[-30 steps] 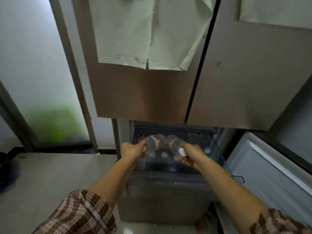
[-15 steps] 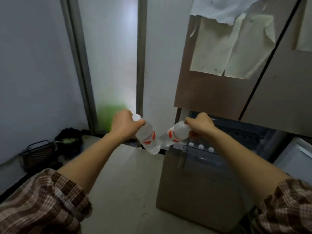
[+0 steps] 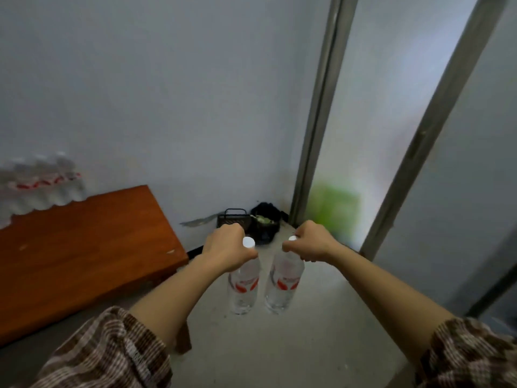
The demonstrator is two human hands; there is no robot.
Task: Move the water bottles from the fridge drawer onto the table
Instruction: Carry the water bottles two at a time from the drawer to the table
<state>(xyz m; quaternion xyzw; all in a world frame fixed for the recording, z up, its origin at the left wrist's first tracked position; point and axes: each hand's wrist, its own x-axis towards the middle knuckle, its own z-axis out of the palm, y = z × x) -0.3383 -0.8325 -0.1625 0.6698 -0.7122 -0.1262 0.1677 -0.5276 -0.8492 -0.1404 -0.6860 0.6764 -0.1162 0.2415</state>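
Left of the left hand (image 3: 226,247) is the table (image 3: 84,247): wood top open from its right corner back to a blurry bottle pack (image 3: 36,186), which blocks the far left end. The wall (image 3: 167,93) closes off the table's back edge. The left forearm runs just beside the table's right front corner. The left bottle (image 3: 243,287) and right bottle (image 3: 284,284) are side by side with a narrow gap, not touching. There is open floor (image 3: 279,345) below the right hand (image 3: 310,243) and toward the camera. The corner ahead is cluttered: black basket (image 3: 233,218) and dark bag (image 3: 264,222), just beside each other. Door frame posts (image 3: 316,121) wall off the right side.
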